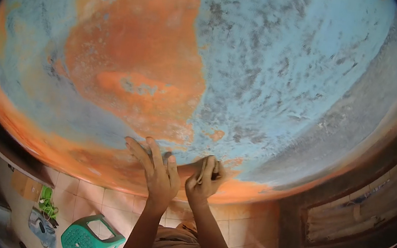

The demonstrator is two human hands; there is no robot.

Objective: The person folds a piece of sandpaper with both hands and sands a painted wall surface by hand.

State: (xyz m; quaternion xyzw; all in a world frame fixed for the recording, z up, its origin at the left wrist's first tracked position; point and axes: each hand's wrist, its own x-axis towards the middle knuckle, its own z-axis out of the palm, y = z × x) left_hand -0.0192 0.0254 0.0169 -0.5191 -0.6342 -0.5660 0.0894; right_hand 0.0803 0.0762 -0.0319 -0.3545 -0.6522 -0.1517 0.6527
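Note:
In front of me rises a broad painted wall (243,80), curved by the lens, with patches of orange, light blue and grey and many dark scuffs. My left hand (160,176) is open near its lower part, fingers spread and pointing up; whether they touch the paint I cannot tell. Just to the right, my right hand (207,179) is closed, its fingers bent around a thin, folded, tan-grey piece (201,174) that looks like sandpaper. Most of that piece is hidden by the fingers.
A green plastic stool (85,240) stands on the tiled floor at lower left. Near it are a green coiled cable (47,203), a cardboard box (26,186) and a bluish bag (43,229). At right, a dark frame (294,230) surrounds a curtained opening (351,214).

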